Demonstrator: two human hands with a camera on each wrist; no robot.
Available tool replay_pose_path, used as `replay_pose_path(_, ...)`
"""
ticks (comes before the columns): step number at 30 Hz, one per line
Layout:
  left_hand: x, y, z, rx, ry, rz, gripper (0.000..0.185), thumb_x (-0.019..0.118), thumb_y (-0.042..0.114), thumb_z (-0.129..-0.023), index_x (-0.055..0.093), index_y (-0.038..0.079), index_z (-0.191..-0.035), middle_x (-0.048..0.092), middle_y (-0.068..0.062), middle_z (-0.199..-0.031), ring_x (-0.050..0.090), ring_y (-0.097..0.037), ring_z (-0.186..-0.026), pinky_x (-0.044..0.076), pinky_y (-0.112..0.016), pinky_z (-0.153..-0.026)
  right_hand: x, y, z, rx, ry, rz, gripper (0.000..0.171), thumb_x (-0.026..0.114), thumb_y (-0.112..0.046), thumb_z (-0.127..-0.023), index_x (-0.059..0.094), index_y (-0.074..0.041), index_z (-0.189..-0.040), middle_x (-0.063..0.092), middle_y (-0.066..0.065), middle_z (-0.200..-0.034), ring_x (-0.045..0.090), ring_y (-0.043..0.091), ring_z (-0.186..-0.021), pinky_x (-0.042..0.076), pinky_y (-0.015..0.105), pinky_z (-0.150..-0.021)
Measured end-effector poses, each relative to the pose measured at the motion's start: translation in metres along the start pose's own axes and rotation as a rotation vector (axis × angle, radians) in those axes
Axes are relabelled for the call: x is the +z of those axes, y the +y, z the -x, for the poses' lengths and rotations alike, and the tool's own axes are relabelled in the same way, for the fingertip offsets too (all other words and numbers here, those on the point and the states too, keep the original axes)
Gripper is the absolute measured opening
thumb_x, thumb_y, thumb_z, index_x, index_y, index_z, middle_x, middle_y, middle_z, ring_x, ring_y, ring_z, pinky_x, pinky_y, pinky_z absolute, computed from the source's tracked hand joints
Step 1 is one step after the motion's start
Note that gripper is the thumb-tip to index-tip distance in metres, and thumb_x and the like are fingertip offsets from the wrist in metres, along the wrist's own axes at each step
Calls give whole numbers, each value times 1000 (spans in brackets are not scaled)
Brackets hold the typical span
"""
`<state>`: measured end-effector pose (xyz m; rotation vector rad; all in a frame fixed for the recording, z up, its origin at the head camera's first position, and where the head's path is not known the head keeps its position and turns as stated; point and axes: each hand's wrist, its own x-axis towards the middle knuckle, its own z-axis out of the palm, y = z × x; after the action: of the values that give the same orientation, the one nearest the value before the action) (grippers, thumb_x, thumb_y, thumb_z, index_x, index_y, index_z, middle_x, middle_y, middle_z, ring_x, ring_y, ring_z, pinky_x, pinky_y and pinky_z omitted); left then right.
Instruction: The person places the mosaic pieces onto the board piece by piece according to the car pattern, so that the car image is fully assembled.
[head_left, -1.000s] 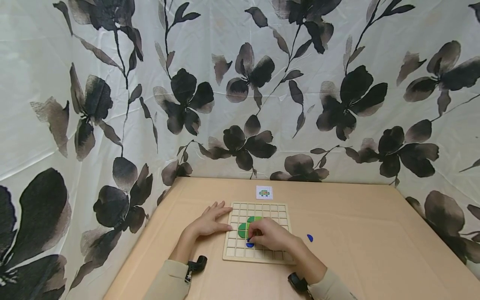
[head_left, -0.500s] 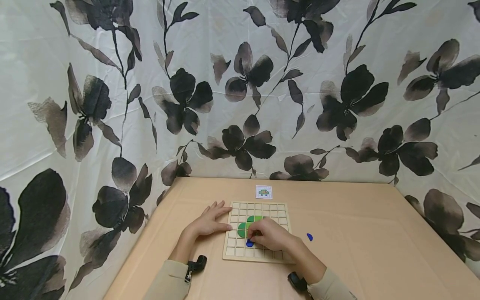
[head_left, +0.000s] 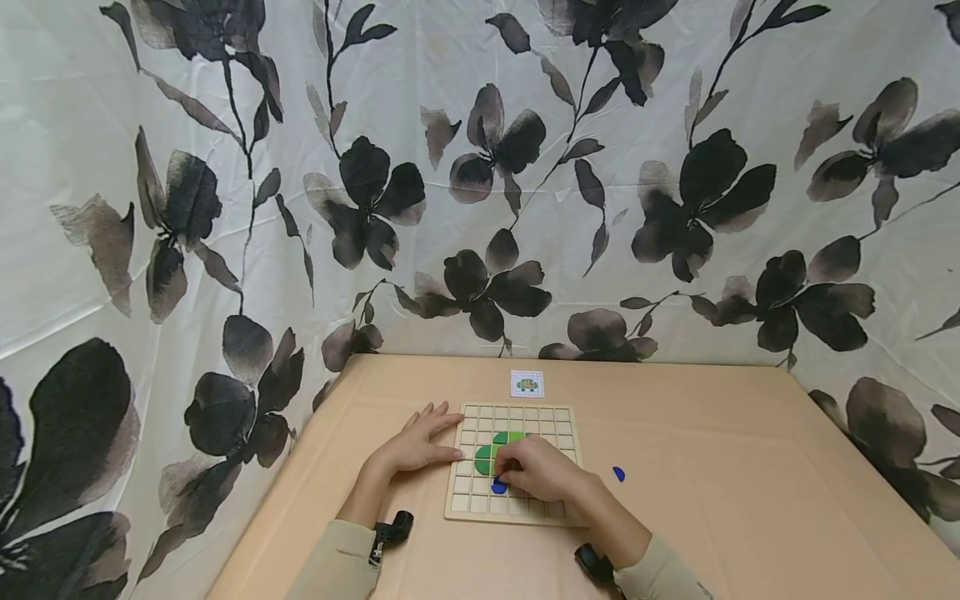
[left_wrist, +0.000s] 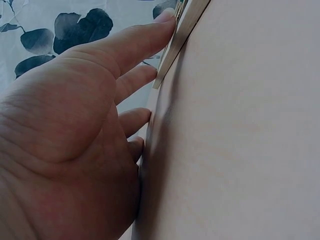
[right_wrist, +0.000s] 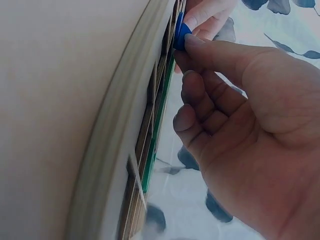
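My right hand (head_left: 542, 468) is over the wooden grid board (head_left: 468, 505), thumb and fingertips pinching a small blue piece (right_wrist: 183, 38). In the right wrist view this piece stands tilted right at the board's surface. A blue patch (head_left: 498, 487) shows just below those fingertips in the head view. Beside the hand, a dark green rounded piece (head_left: 483, 461) and a light green piece (head_left: 517, 436) lie in the grid; the hand hides part of the pattern. My left hand (head_left: 412, 446) rests with fingers spread, its thumb and fingertips at the board's left edge.
A loose blue half-round piece (head_left: 618, 474) lies on the table (head_left: 720, 483) to the right of the board. Behind the board is a small printed card (head_left: 527, 383) with a coloured grid pattern. A floral cloth (head_left: 585, 192) hangs behind the table.
The pinched blue piece has come down slightly, so it overlaps the blue patch on the grid more than before. The left hand stays at the board's edge.
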<state>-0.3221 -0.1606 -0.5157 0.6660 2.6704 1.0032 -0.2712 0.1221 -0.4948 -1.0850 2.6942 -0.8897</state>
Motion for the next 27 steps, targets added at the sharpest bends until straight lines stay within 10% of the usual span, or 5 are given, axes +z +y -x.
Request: replay_pose_path(27, 1, 2, 0, -6, 1, -1, 73, 77, 48, -91, 52, 21, -154, 22, -19, -172, 4, -44, -162, -2, -61, -130, 0, -4, 0, 12, -12, 54, 5, 80, -17, -92, 84, -19, -94, 74, -16, -93, 62, -3, -86, 57, 21, -80)
